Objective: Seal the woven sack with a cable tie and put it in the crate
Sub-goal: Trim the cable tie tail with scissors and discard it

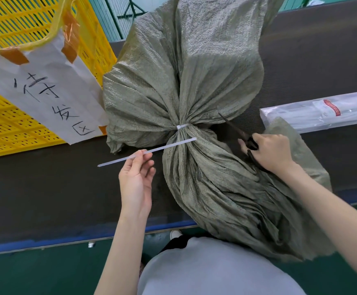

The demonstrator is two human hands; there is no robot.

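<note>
Our left hand pinches a loose white strip of cable tie; our right hand grips black scissors. Between the hands lies the sack on the desk, its neck cinched by a tie, the yellow crate beyond our left.

- One view only, from a camera worn on the person's head, looking forward and steeply down over the chest and both forearms.
- It sits close above the dark table, whose near blue edge crosses the lower part of the frame, with green floor below it.
- The wide-angle lens bends straight lines near the borders.
- The yellow crate fills the upper left corner; the woven sack lies centred.
</note>
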